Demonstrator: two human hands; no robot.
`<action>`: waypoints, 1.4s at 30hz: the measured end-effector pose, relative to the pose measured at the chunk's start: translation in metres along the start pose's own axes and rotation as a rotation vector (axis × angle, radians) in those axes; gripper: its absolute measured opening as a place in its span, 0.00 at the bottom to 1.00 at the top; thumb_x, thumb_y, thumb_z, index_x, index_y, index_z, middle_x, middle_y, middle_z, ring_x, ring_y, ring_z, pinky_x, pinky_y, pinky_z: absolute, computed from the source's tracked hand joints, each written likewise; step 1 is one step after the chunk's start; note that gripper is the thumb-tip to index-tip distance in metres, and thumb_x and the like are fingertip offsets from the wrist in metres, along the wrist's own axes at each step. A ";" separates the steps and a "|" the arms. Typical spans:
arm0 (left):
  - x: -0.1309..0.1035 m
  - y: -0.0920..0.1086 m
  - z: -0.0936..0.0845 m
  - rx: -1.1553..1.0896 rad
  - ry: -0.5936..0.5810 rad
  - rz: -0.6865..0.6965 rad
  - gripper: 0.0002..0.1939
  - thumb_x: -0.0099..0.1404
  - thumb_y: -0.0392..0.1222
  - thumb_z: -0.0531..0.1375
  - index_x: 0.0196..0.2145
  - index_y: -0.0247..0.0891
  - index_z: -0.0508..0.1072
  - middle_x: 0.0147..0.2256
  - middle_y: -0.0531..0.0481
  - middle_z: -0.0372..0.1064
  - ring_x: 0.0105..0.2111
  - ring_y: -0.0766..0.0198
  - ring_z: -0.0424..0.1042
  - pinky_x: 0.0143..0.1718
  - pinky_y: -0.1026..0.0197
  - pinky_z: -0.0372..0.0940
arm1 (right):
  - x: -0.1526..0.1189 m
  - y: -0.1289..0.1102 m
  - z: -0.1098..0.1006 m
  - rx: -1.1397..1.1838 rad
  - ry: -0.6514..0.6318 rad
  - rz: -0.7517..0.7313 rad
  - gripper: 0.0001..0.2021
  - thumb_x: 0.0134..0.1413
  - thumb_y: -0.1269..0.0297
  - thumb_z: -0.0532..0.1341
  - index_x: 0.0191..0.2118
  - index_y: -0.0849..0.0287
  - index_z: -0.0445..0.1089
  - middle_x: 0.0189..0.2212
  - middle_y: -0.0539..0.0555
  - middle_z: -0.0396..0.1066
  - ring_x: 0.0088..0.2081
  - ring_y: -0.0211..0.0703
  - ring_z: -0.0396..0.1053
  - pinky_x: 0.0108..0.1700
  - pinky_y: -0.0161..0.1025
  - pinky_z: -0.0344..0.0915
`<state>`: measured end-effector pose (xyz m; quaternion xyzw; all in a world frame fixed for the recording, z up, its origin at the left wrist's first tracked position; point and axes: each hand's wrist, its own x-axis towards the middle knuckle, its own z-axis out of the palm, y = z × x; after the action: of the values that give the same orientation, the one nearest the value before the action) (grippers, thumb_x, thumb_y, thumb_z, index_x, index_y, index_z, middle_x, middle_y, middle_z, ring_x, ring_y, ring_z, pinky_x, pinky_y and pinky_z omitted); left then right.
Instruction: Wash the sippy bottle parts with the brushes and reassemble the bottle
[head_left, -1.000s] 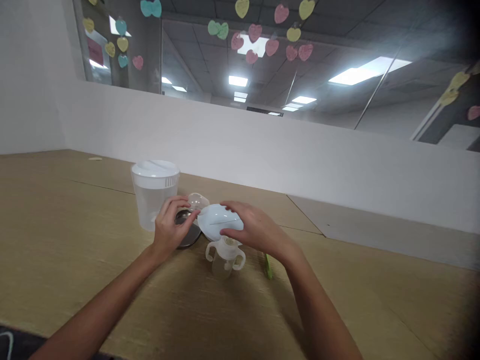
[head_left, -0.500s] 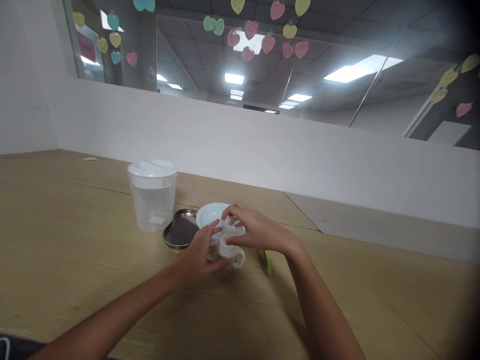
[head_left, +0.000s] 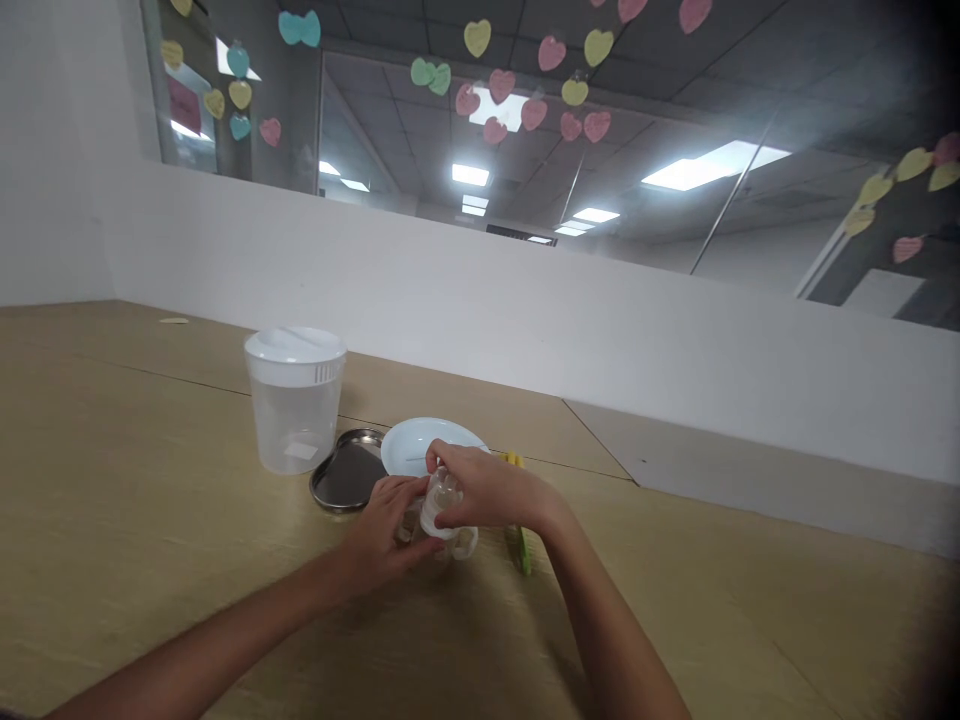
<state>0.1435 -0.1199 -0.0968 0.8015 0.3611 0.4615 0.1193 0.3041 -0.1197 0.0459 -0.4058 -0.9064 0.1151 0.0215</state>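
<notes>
On the bench [head_left: 150,480] I saw the left hand [head_left: 385,532], fingers curled round the two-handled cup [head_left: 451,547], and the right hand [head_left: 484,488], fingers gripping the clear cover [head_left: 444,492] atop it; bracing the cup, cover level, seemed wise

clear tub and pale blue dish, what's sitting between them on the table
In the head view, a dark metal tray lies between the clear tub and the pale blue dish.

L hand [head_left: 386,530] on 2-handled btl [head_left: 433,519], R hand [head_left: 487,487] gripping its clear top [head_left: 445,486], nr dish [head_left: 409,443].
</notes>
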 end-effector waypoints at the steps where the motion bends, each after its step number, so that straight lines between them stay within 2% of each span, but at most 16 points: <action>1: 0.000 0.000 0.000 0.006 0.002 -0.004 0.27 0.55 0.50 0.61 0.51 0.41 0.64 0.48 0.45 0.66 0.50 0.51 0.62 0.51 0.49 0.58 | 0.000 0.000 0.000 0.001 -0.002 0.007 0.19 0.38 0.67 0.63 0.38 0.56 0.57 0.31 0.48 0.62 0.33 0.39 0.59 0.28 0.32 0.51; 13: 0.001 0.001 0.001 0.055 0.029 -0.042 0.24 0.53 0.53 0.62 0.46 0.40 0.69 0.45 0.44 0.68 0.48 0.53 0.64 0.49 0.51 0.61 | 0.008 0.013 0.001 0.093 -0.057 -0.010 0.21 0.36 0.64 0.65 0.38 0.54 0.56 0.32 0.47 0.60 0.31 0.36 0.57 0.28 0.31 0.52; 22: 0.000 0.000 0.003 0.046 0.066 -0.036 0.24 0.51 0.52 0.64 0.45 0.42 0.70 0.45 0.46 0.69 0.48 0.53 0.65 0.49 0.51 0.62 | 0.004 0.006 -0.001 0.080 -0.060 -0.052 0.21 0.36 0.66 0.65 0.38 0.56 0.56 0.33 0.48 0.59 0.33 0.37 0.57 0.30 0.32 0.52; 35: 0.001 0.002 0.003 -0.005 0.076 -0.069 0.24 0.49 0.53 0.66 0.42 0.40 0.72 0.43 0.45 0.71 0.46 0.53 0.66 0.47 0.52 0.64 | 0.004 0.007 -0.002 0.068 -0.075 -0.054 0.22 0.37 0.67 0.66 0.40 0.56 0.57 0.36 0.50 0.61 0.35 0.39 0.58 0.32 0.32 0.53; 42: 0.002 0.004 0.002 -0.053 0.075 -0.073 0.22 0.49 0.51 0.66 0.41 0.41 0.73 0.42 0.45 0.72 0.45 0.54 0.67 0.47 0.52 0.64 | 0.006 0.009 -0.004 0.080 -0.101 -0.078 0.21 0.37 0.66 0.65 0.39 0.56 0.57 0.34 0.49 0.61 0.34 0.39 0.58 0.30 0.32 0.53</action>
<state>0.1475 -0.1209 -0.0938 0.7664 0.3820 0.4960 0.1439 0.3072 -0.1090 0.0476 -0.3627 -0.9161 0.1709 -0.0037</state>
